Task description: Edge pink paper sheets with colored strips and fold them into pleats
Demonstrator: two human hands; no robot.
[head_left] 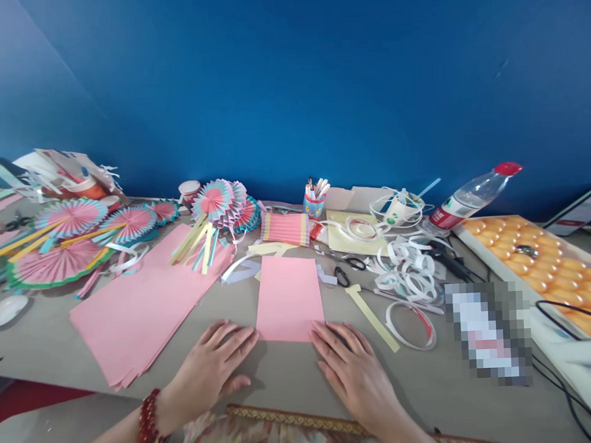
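A single pink paper sheet (289,297) lies flat on the table in front of me. My left hand (211,369) rests palm down with fingers stretched, its fingertips at the sheet's near left corner. My right hand (353,369) also lies flat with spread fingers, touching the near right corner. Neither hand holds anything. A red bead bracelet (148,424) sits on my left wrist.
A stack of pink sheets (142,306) lies left. Folded paper fans (71,238) and more fans (223,205) sit behind. Scissors (349,271), white paper rings (410,272), a yellow strip (373,316), a pen cup (314,201), a bottle (471,197) and an orange tray (547,263) stand right.
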